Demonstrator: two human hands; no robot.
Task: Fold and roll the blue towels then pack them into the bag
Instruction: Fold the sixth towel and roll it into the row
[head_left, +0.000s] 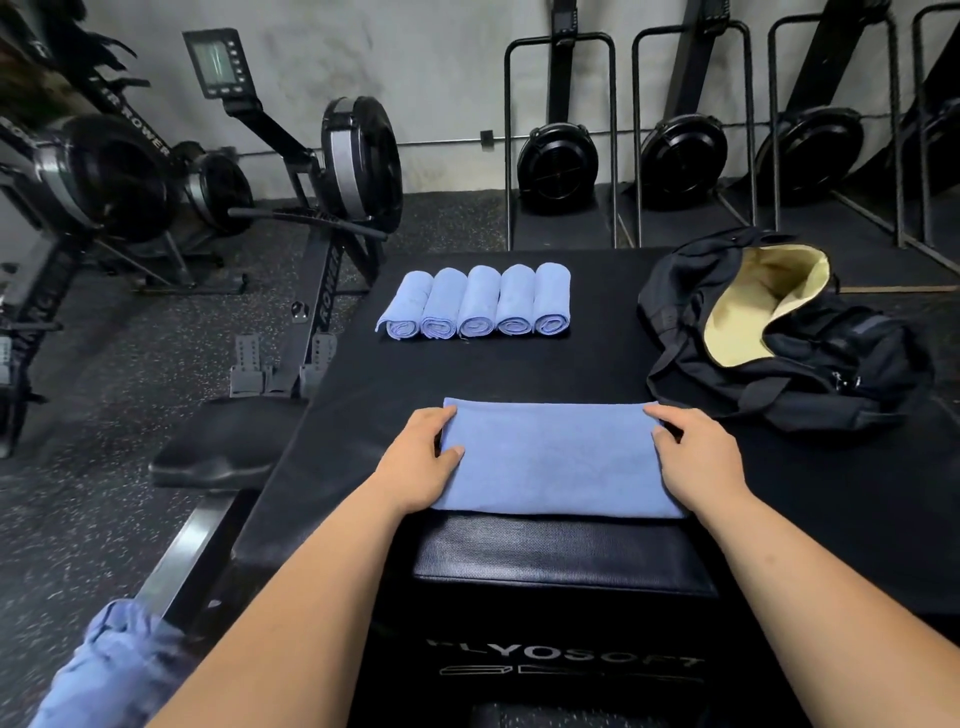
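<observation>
A folded blue towel (556, 460) lies flat as a wide rectangle on the black padded box top (561, 369), close to me. My left hand (418, 460) rests on its left end, thumb lying on the cloth. My right hand (696, 457) rests on its right end with fingers stretched along the edge. Farther back, several rolled blue towels (475, 304) sit side by side in a row. The black bag (810, 364) lies at the right of the box, its mouth open and showing a pale yellow lining (758, 301).
A heap of loose blue towels (111, 670) sits at the lower left beside the box. Rowing machines (332, 171) stand on the speckled floor to the left, and more are stored upright along the back wall (680, 156). A black rower seat (218, 447) is next to the box's left edge.
</observation>
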